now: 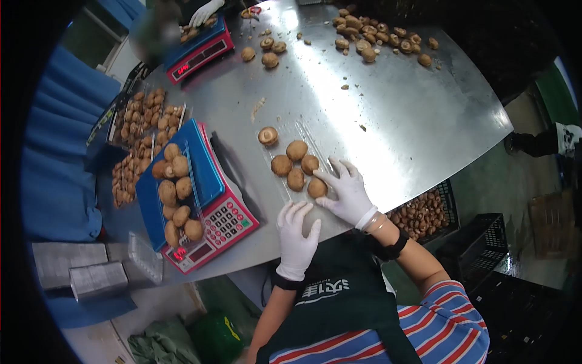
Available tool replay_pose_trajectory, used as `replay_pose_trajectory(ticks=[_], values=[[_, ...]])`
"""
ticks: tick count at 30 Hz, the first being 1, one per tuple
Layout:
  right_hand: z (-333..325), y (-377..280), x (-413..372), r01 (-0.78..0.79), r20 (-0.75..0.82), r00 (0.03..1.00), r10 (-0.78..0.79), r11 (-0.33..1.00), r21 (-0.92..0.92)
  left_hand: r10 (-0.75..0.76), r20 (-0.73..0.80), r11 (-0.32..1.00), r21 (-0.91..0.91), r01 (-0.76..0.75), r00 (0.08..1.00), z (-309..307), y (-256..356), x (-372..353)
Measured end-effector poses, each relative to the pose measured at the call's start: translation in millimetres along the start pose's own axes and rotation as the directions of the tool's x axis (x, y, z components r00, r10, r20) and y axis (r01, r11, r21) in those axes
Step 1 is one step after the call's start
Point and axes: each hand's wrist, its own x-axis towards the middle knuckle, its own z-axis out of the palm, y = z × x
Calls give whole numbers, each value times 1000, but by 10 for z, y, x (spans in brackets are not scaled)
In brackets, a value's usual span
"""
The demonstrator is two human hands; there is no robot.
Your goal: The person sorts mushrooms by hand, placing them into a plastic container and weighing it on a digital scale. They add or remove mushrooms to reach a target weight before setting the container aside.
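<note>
A clear plastic tray (280, 188) lies on the metal table, with several brown mushrooms (296, 150) in it. My right hand (347, 192), in a white glove, is at the tray's right corner, thumb and fingers around a mushroom (317, 187); whether it grips it is hard to tell. My left hand (297, 236), also gloved, rests at the near edge of the tray with fingers apart and nothing in it. One mushroom (268, 136) sits stem up at the tray's far left. On the left, a blue and red scale (209, 176) bears another tray of mushrooms (183, 188).
Filled mushroom trays (142, 118) stand beyond the scale. A co-worker's gloved hand (207, 12) is over a second scale (200, 59). Loose mushrooms (367, 36) lie at the table's far side. A crate of mushrooms (424, 215) is below the right edge; empty trays (99, 280) are lower left.
</note>
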Motion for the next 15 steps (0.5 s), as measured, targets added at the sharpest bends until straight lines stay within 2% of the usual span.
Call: replay_pose_trajectory(ticks=[2, 3, 5, 9, 11, 13, 15], values=[[-68, 9, -20, 6, 56, 998, -7, 1000, 24, -7, 27, 1000, -26, 8, 1000, -15, -55, 0], [-213, 72, -16, 8, 36, 999, -8, 1000, 12, 15, 22, 999, -32, -15, 1000, -32, -82, -1], [-672, 197, -79, 125, 198, 969, -147, 985, 118, 35, 66, 999, -36, -33, 997, -43, -131, 17], [-2240, 33, 146, 173, 311, 942, -127, 977, -125, 63, 99, 995, -86, -54, 993, -69, -219, 117], [-2951, -96, 406, 279, 321, 919, -228, 952, -123, 80, 99, 992, -110, -69, 992, -94, -240, 151], [-3554, -215, 714, 150, 230, 966, -119, 981, -121, 91, 143, 990, -116, -74, 986, -112, -279, 155], [-3924, -107, 1072, 133, 34, 991, -129, 948, -289, 77, 153, 991, -123, -58, 985, -122, -281, 169]])
